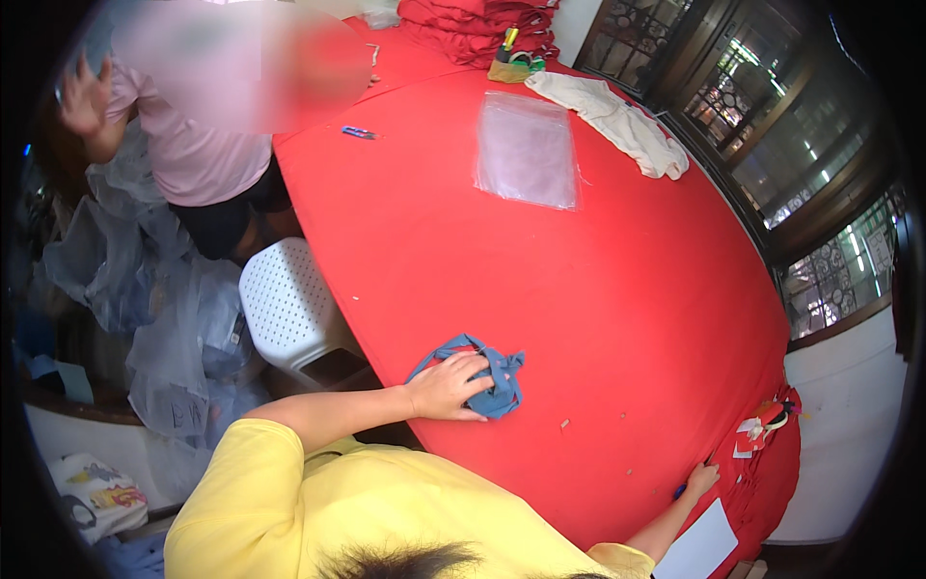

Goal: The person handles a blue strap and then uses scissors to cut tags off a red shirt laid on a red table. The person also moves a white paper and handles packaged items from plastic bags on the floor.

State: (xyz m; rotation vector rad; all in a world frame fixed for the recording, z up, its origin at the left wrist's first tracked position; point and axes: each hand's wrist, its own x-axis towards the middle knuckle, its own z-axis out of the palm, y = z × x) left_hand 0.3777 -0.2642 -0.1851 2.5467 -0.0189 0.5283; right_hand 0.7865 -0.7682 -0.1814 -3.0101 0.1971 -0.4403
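My left hand lies over a crumpled strip of blue cloth near the table's front left edge, its fingers curled onto the folds. Part of the cloth is hidden beneath the palm. Far out to the right, my right hand is closed at the edge of a heap of red fabric. A small dark blue thing shows beside its palm; its kind is too small to make out. A sheet of white paper lies next to my right forearm.
Red cloth covers the table. Farther back lie blue thread snips, clear plastic bags, a cream garment and stacked red fabric. A person in pink stands at the left, behind a white stool.
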